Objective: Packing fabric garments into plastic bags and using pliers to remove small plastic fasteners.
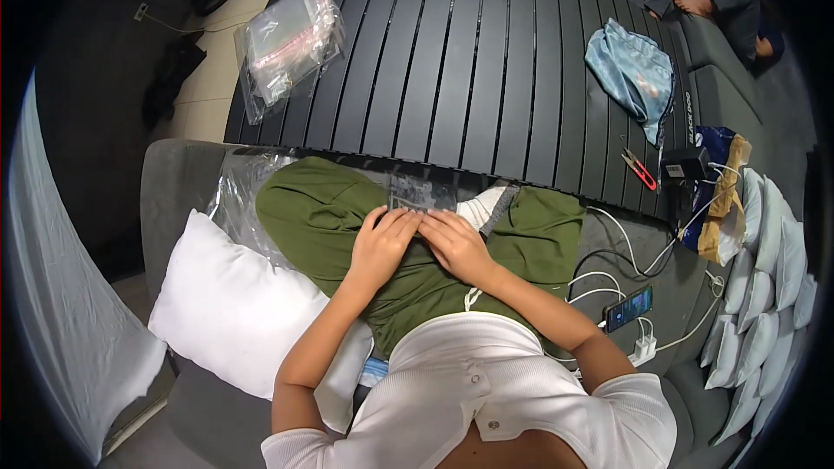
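Note:
Over my lap, in green trousers (317, 213), I hold a clear plastic bag (421, 191) by its near edge. My left hand (384, 243) is closed, its fingertips pinching the bag's edge. Right beside it, my right hand (453, 247) pinches the same edge, the fingers of both hands nearly meeting. The bag's far end lies just short of the slatted table. A white and grey sock (482, 208) shows to the right of the bag. The thumbs are mostly hidden beneath the fingers.
On the dark slatted table (426, 52) lie a stack of clear bags (291, 48), a light-blue satin cloth (634, 74) and red snips (638, 169). A white pillow (239, 304) rests at left. Cables, a phone (627, 309) and small white cushions (756, 295) are at right. Another person sits far right.

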A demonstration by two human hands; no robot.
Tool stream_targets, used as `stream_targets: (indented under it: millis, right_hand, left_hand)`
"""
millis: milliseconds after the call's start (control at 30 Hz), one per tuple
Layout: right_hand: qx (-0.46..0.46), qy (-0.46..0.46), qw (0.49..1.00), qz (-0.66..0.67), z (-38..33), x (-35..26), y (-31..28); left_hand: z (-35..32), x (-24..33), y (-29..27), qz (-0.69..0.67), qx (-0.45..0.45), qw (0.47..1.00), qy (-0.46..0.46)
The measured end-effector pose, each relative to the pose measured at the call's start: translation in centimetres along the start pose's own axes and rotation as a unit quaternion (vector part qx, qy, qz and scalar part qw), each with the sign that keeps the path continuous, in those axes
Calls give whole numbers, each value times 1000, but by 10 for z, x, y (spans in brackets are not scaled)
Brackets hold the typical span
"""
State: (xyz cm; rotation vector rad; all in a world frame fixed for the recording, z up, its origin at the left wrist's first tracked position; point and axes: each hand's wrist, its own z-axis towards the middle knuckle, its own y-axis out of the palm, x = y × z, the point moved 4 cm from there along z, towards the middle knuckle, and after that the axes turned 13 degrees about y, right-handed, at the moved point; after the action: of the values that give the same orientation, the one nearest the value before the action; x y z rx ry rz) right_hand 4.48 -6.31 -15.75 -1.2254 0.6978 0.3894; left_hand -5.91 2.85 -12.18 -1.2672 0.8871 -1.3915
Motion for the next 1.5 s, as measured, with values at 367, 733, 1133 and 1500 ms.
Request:
stream_targets:
  millis: [367, 733, 1133, 1500]
  right_hand:
    - [-61, 12, 998, -14, 0, 5, 22]
    - [-90, 11, 996, -5, 5, 7, 21]
    - [-16, -80, 993, 84, 179, -16, 27]
    - [303, 71, 948, -60, 199, 100, -57]
  left_hand:
    - [-2, 18, 23, 46, -102, 992, -61]
    - [6, 4, 21, 44, -47, 995, -78]
    - [27, -211, -28, 35, 162, 945, -281]
    - [64, -205, -10, 35, 230, 956, -178]
